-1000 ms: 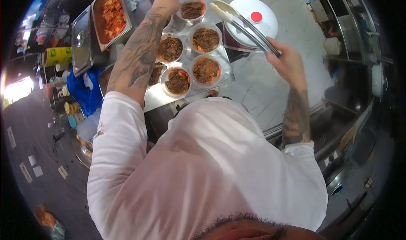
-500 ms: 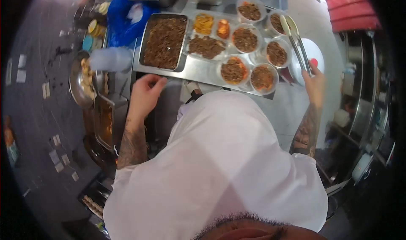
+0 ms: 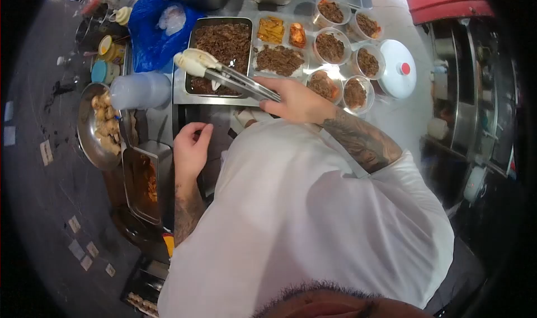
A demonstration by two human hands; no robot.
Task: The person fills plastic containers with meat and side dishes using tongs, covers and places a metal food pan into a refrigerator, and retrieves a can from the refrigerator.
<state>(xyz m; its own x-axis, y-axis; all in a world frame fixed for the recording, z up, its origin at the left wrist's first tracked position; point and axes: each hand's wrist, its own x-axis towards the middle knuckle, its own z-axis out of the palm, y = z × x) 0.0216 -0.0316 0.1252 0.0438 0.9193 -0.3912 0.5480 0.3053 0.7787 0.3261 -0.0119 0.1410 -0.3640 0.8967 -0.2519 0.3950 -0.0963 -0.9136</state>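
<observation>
My right hand [image 3: 293, 101] grips a pair of tongs [image 3: 238, 79] by the handle end, with the pale tips over the near left part of a metal pan of dark cooked meat [image 3: 224, 41]. My left hand [image 3: 191, 150] hangs below the pan's near edge, fingers curled in and nothing visible in them. To the pan's right lies a compartment tray [image 3: 279, 60] with meat, yellow pieces and a reddish food. Several round clear bowls topped with meat [image 3: 331, 46] stand further right.
A stack of clear containers [image 3: 141, 90] lies at the left, beside a blue plastic bag [image 3: 151, 35]. A pan of pale food [image 3: 92, 127] and a deep metal container [image 3: 146, 189] are lower left. A white lid with a red knob [image 3: 398, 77] lies at the right.
My right hand has swung the tongs left, from beside the bowls and white lid to over the meat pan. My left hand has shifted slightly downward, its fingers still curled.
</observation>
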